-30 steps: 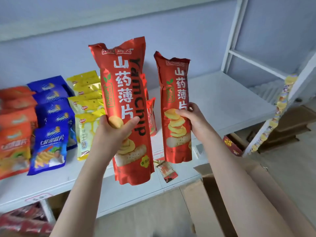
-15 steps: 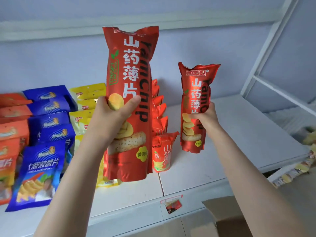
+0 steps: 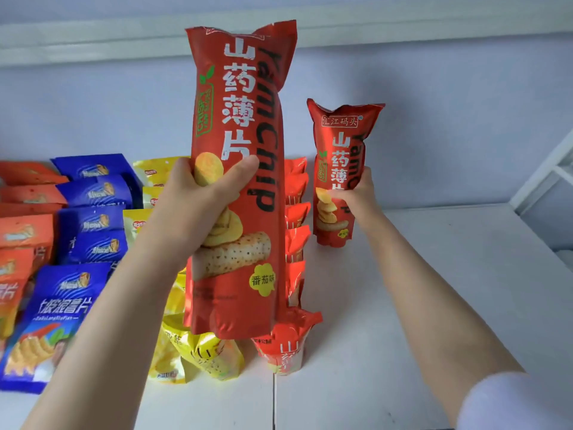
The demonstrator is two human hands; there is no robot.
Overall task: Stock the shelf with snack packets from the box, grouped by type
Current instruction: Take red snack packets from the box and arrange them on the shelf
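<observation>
The left hand (image 3: 198, 197) grips a tall red yam-chip packet (image 3: 245, 125) round its middle, thumb across the front and fingers curled behind, holding it upright in the air above the front part of the shelf (image 3: 449, 290). The right hand (image 3: 359, 193) is curled round the middle of a second red packet (image 3: 341, 144), also upright, close to the shelf's back edge. Its lower end is down at the shelf, though actual contact cannot be told.

Between the two held packets a row of red packets (image 3: 297, 212) runs from the back edge to the front. To the left of that row stand yellow packets (image 3: 198, 355), then blue packets (image 3: 93, 225), then orange packets (image 3: 24, 234) toward the left edge. The shelf's right side is bare white board.
</observation>
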